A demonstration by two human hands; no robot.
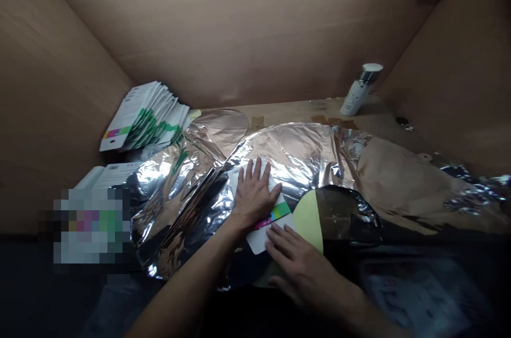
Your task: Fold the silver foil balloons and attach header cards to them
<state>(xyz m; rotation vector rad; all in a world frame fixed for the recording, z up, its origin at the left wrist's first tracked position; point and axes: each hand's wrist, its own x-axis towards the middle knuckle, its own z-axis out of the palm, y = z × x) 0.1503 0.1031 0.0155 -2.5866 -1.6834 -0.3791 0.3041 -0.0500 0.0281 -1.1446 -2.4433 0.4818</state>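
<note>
Touching white card [258,241] on foil [297,149]; left hand [254,197] splayed flat; right hand [301,261] seemingly uncurled.

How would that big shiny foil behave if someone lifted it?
The foil would probably flop, since creases and folds run across it. Its thin-looking edges hint that it is light for its size. The mirror-like shine suggests a slippery surface.

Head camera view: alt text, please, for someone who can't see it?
A person's left hand lies flat on a white card with a colourful band, the right hand at its edge, over shiny foil. Similar cards are piled at back left; a white canister stands at back right.
</note>
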